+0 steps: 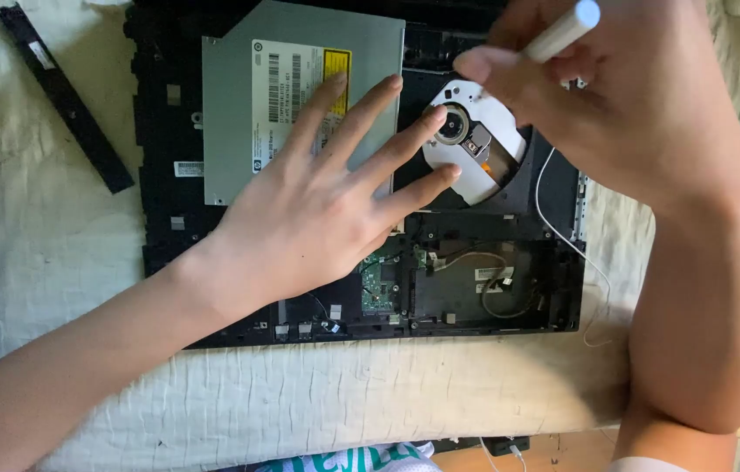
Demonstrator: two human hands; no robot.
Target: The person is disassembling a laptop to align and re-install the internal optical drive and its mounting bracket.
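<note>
One opened laptop base (169, 175), one silver optical drive (239, 105) and one white drive mechanism (475, 153) lie under two hands. The left hand (300, 218) rests flat, fingers spread and holding nothing, across the drive's edge. The right hand (623, 114) — curled from above — pinches one white screwdriver (562, 31), its tip hidden behind that thumb, just past the left fingertips.

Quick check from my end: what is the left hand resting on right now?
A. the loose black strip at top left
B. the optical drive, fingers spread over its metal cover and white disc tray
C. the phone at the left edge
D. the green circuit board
B: the left hand lies flat on the optical drive, its fingers reaching the white disc tray, while the right hand holds a white tool above it.
</note>
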